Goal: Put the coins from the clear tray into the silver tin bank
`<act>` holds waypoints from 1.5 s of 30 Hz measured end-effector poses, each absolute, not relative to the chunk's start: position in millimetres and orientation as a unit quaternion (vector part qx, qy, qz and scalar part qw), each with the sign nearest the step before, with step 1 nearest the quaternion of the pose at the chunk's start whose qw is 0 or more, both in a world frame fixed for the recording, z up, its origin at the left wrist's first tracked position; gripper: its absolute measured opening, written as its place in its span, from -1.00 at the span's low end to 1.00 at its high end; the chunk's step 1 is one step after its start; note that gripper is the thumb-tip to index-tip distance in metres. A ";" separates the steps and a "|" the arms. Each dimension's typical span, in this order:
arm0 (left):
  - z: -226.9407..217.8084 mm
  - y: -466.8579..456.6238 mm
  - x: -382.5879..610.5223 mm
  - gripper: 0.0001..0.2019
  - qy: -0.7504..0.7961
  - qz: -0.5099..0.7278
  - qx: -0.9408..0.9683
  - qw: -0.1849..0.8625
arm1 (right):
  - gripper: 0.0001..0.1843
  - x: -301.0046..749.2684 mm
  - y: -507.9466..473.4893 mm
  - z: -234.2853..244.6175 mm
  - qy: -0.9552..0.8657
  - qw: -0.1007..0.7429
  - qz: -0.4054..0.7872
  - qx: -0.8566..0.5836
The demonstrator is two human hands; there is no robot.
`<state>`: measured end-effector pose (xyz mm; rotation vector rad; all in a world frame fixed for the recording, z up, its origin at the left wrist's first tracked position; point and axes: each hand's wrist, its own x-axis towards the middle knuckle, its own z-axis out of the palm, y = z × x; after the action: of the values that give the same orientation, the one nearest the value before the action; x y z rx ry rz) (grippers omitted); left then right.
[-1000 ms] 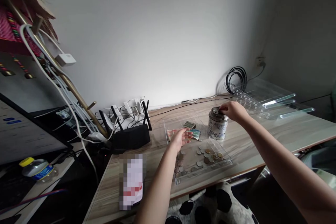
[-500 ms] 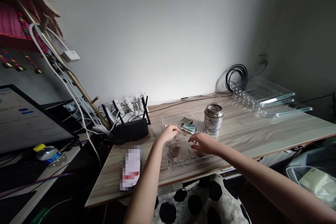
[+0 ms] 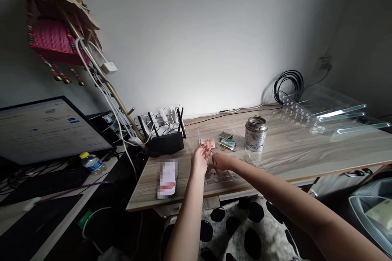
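Note:
A clear plastic tray (image 3: 256, 160) on the desk holds several coins (image 3: 212, 178) towards its front. At its back lie a reddish banknote (image 3: 208, 142), a greenish banknote (image 3: 226, 135) and a blue-green banknote (image 3: 228, 143). My left hand (image 3: 201, 158) is over the tray's left side, palm turned up and fingers apart, with nothing visible in it. Close beside it, my right hand (image 3: 221, 160) reaches down to the coins with fingers curled together. Whatever its fingertips hold is hidden. A patterned metal tin (image 3: 255, 134) with an open top stands right of the tray.
A black router (image 3: 167, 143) and a phone-like object (image 3: 168, 179), blurred out, are left of the tray. Clear acrylic racks (image 3: 330, 116) and a coiled black cable (image 3: 288, 86) occupy the right. A laptop screen (image 3: 52, 130) and a bottle (image 3: 93, 164) are far left.
My right hand has moved left across the tray, close to my left hand. The left palm has turned upward. The reddish banknote now shows more. The camera view has shifted left.

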<state>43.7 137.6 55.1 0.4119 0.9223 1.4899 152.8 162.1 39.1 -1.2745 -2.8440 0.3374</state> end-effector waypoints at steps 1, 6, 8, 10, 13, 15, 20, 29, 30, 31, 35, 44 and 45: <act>52.2 135.2 45.0 -0.89 0.405 0.652 0.167 0.619 | -0.81 154.8 160.2 38.5 -0.905 0.009 0.108 -0.411; 49.7 122.9 47.3 -0.88 0.422 0.644 0.140 0.622 | -0.77 163.0 151.9 36.7 -0.887 0.034 0.119 -0.445; 53.3 119.4 46.5 -0.86 0.425 0.638 0.135 0.628 | -0.82 165.5 149.8 37.8 -0.883 0.037 0.131 -0.449; 56.9 116.7 45.5 -0.86 0.422 0.641 0.125 0.629 | -0.86 167.9 148.8 42.7 -0.882 0.048 0.141 -0.448; 59.1 114.4 46.2 -0.85 0.417 0.630 0.095 0.648 | -0.79 169.8 150.3 59.5 -0.874 0.121 0.174 -0.437; 57.5 114.1 48.4 -0.81 0.386 0.606 0.077 0.691 | -0.73 169.4 152.7 73.2 -0.870 0.176 0.229 -0.400; 51.5 112.2 47.1 -0.80 0.300 0.649 0.025 0.698 | -0.70 168.4 155.1 78.1 -0.844 0.242 0.179 -0.443; 62.0 100.8 28.6 -0.76 0.304 0.677 0.026 0.670 | -0.59 160.3 145.3 35.6 -0.895 0.058 0.172 -0.407; 62.2 100.3 29.2 -0.77 0.301 0.676 0.024 0.673 | -0.61 159.4 145.9 36.3 -0.895 0.049 0.175 -0.408; 61.9 100.0 30.0 -0.77 0.298 0.675 0.022 0.674 | -0.63 159.1 146.8 36.9 -0.893 0.046 0.176 -0.412; 58.2 99.1 31.5 -0.79 0.294 0.673 0.015 0.678 | -0.72 163.0 150.0 35.9 -0.885 0.073 0.176 -0.424; 55.7 99.1 33.1 -0.78 0.304 0.665 0.033 0.681 | -0.65 169.9 146.9 42.3 -0.905 0.001 0.241 -0.352; 56.0 99.1 33.8 -0.78 0.301 0.665 0.033 0.682 | -0.70 168.4 145.2 42.8 -0.909 -0.006 0.236 -0.343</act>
<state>33.8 99.1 56.0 0.0737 0.6762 1.4919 168.4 145.2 42.8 -1.0818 -2.8663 0.7442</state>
